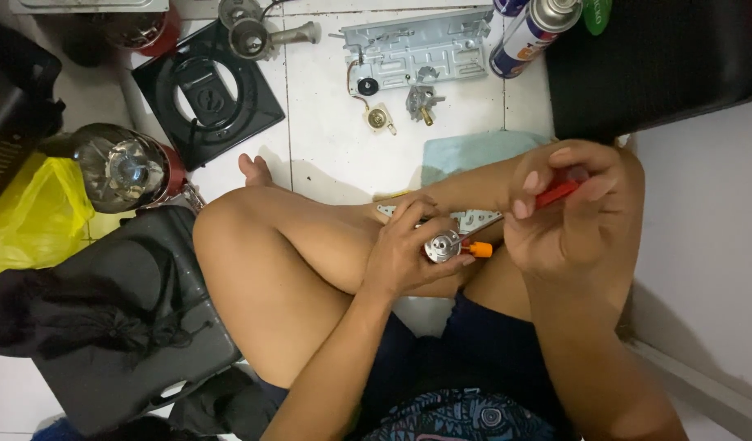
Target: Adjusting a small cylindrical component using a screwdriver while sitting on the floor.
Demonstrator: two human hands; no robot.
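A small round silver metal part point(443, 244) with an orange tip point(479, 249) sits right of the frame's middle, over the person's crossed legs. It is joined to a flat grey metal bracket point(474, 219) with holes, which lies nearly level just above it. A screwdriver with a red handle point(558, 193) slants from the upper right down toward the round part.

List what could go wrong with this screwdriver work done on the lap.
The right hand drives a red-handled screwdriver toward the small metal valve part that the left hand pinches; a slip might jab the fingers or the bare leg beneath. The part rests only on the legs, so it might tilt or drop onto the tiled floor.
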